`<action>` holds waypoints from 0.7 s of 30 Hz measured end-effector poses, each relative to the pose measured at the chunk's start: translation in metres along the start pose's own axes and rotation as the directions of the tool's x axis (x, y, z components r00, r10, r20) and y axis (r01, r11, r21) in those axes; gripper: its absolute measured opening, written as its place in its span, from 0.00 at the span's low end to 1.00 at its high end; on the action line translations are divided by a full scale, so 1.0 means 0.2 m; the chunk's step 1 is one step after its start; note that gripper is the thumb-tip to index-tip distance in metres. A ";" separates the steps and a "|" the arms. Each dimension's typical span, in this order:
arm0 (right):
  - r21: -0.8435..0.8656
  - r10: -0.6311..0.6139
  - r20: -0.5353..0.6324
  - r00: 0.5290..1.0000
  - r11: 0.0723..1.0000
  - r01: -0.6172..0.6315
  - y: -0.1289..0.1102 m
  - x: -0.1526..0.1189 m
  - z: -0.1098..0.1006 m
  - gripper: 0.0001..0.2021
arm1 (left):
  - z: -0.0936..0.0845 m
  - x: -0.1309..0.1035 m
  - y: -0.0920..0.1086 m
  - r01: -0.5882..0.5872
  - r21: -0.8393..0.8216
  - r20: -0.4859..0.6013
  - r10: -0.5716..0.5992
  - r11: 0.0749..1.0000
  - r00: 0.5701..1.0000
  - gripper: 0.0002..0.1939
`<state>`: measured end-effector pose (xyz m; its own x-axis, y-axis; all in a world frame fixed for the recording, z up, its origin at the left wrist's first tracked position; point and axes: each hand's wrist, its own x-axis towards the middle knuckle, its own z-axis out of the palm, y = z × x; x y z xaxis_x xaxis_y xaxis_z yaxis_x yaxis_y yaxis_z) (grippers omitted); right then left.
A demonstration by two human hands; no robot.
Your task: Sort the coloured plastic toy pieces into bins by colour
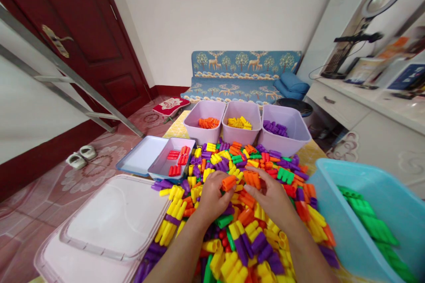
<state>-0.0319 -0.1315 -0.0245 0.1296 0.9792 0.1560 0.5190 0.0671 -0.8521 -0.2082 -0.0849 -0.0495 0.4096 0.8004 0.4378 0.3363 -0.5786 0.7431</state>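
My left hand [215,196] is closed on an orange plastic piece [229,183], pinched between thumb and fingers above the pile. Close by on the right, my right hand [270,192] has its thumb and fingers around another orange piece [252,180]. Beneath both hands spreads a large heap of ribbed pieces in yellow, purple, orange, green and red. Behind it stand three lilac bins: one with orange pieces [208,123], one with yellow pieces [239,123], one with purple pieces [275,128]. Red pieces [175,170] lie in a smaller tray [154,169] at the left.
A turquoise bin [352,230] with green pieces [370,221] stands at the right. Pale lids [116,216] lie at the left, and a flat tray lid [142,154] lies beyond them. A patterned sofa [239,88] is behind the table; a metal ladder [76,80] leans at the left.
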 end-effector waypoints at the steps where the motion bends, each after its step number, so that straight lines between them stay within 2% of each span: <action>1: -0.002 -0.031 -0.001 1.000 1.000 0.031 -0.02 -0.01 0.03 0.25 | 0.00 0.00 0.00 -0.018 0.005 0.019 0.018 1.000 1.000 0.07; 3: -0.030 -0.098 0.027 0.995 0.995 0.099 -0.06 -0.03 0.08 0.27 | 0.00 -0.01 0.01 -0.056 0.007 0.053 0.056 0.998 0.997 0.09; 6: -0.071 -0.173 0.093 0.981 0.981 0.179 -0.10 -0.04 0.13 0.21 | -0.01 -0.01 0.00 -0.101 0.017 0.078 0.099 0.995 0.992 0.14; 8: -0.070 -0.196 0.077 0.977 0.977 0.202 -0.11 -0.04 0.13 0.16 | -0.01 -0.01 0.00 -0.119 0.036 0.090 0.116 0.992 0.989 0.13; 10: -0.057 -0.211 0.011 0.977 0.976 0.212 -0.11 -0.03 0.13 0.12 | 0.00 -0.01 -0.01 -0.120 0.041 0.098 0.115 0.992 0.989 0.12; 12: -0.044 -0.216 -0.061 0.974 0.976 0.214 -0.10 -0.03 0.13 0.10 | 0.01 -0.01 -0.02 -0.094 0.019 0.067 0.093 0.995 0.993 0.13; 15: -0.031 -0.221 -0.117 0.968 0.975 0.219 -0.09 -0.02 0.12 0.06 | 0.02 -0.02 -0.04 -0.019 -0.056 -0.038 0.017 0.998 0.999 0.16; 18: -0.041 -0.186 -0.123 0.975 0.982 0.182 -0.07 -0.01 0.12 0.04 | 0.03 -0.02 -0.04 0.069 -0.172 -0.116 -0.090 0.983 0.989 0.11; 21: -0.081 -0.109 -0.091 0.990 0.991 0.102 -0.03 0.00 0.10 0.04 | 0.02 -0.02 -0.03 0.103 -0.226 -0.121 -0.133 0.969 0.984 0.07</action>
<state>-0.0510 -0.1281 -0.0300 0.1489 0.9444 0.2931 0.5966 0.1506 -0.7883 -0.2079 -0.0851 -0.0574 0.2559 0.8831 0.3932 0.1766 -0.4426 0.8792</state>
